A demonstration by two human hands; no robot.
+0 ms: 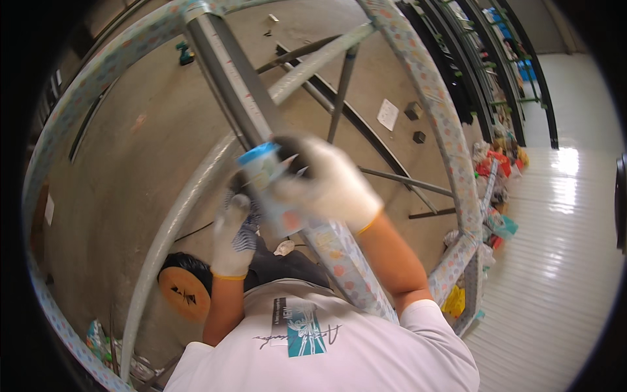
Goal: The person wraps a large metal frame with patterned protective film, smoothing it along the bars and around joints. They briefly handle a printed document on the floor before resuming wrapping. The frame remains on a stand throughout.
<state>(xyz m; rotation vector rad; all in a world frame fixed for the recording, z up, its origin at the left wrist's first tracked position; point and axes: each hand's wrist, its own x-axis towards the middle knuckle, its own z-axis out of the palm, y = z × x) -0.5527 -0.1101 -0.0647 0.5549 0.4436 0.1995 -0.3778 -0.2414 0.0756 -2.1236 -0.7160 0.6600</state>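
A long bar (235,85) of the frame runs from the top toward my body, dark with a pale strip along it. Its nearer length (346,258) is covered in pale patterned wrapping. Where the bare and covered parts meet is what looks like a roll of patterned wrapping strip (264,171) with a blue end. My right hand (330,179), in a white glove with dark fingers, is closed on the roll and blurred by motion. My gloved left hand (234,228) is at the roll's left side with fingers curled; what they grip is partly hidden.
A large curved frame (437,98) wrapped in the same pattern surrounds me, crossed by a tube (179,209) in clear film. Dark bars (366,127), a power drill (185,53), a paper sheet (387,115) and small dark blocks (413,111) lie beyond. A rack (496,65) stands far right.
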